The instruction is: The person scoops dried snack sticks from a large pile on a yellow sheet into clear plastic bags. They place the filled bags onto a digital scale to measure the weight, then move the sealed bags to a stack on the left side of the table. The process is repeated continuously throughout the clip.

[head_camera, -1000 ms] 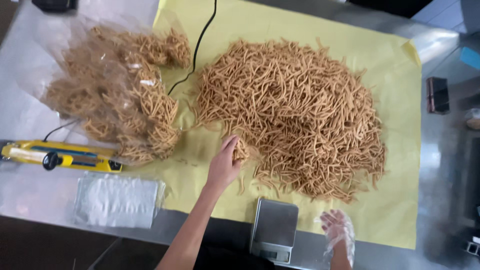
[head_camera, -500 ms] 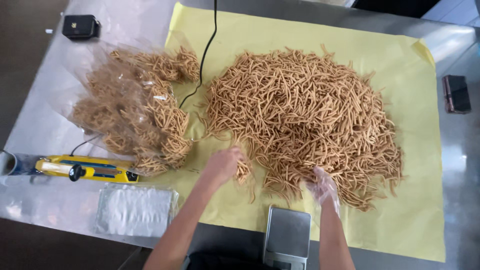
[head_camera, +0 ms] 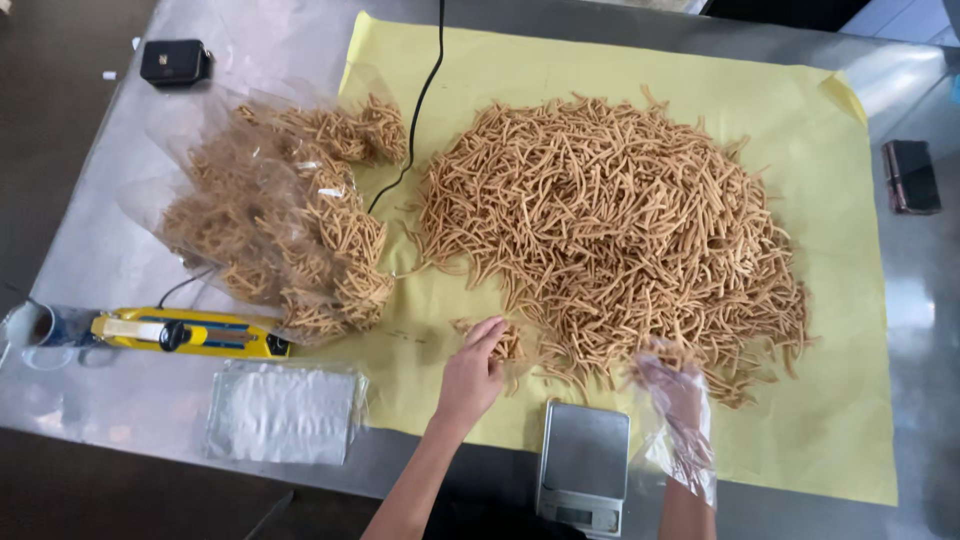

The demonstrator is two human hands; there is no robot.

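A big heap of thin tan snack sticks (head_camera: pixel 620 220) lies on a yellow paper sheet (head_camera: pixel 840 420). My left hand (head_camera: pixel 470 375) is bare and closes its fingers over a small clump of sticks (head_camera: pixel 508 342) at the heap's near edge. My right hand (head_camera: pixel 675 395) is at the heap's near right edge, wrapped in a thin clear plastic bag (head_camera: pixel 688 450) that it grips; a few sticks lie at its fingertips. A small steel scale (head_camera: pixel 585 460) stands between my two forearms.
Several clear bags filled with sticks (head_camera: pixel 285 220) lie at the left. Near the front edge are a yellow heat sealer (head_camera: pixel 190 332) and a stack of flat clear bags (head_camera: pixel 285 412). A black cable (head_camera: pixel 415 110) crosses the paper. Small dark boxes (head_camera: pixel 175 62) (head_camera: pixel 910 175) sit on the steel table (head_camera: pixel 100 250).
My right hand with the plastic rose from the table's front edge to the heap. My left hand stayed at the heap's near edge, closing on sticks. The camera view shifted.
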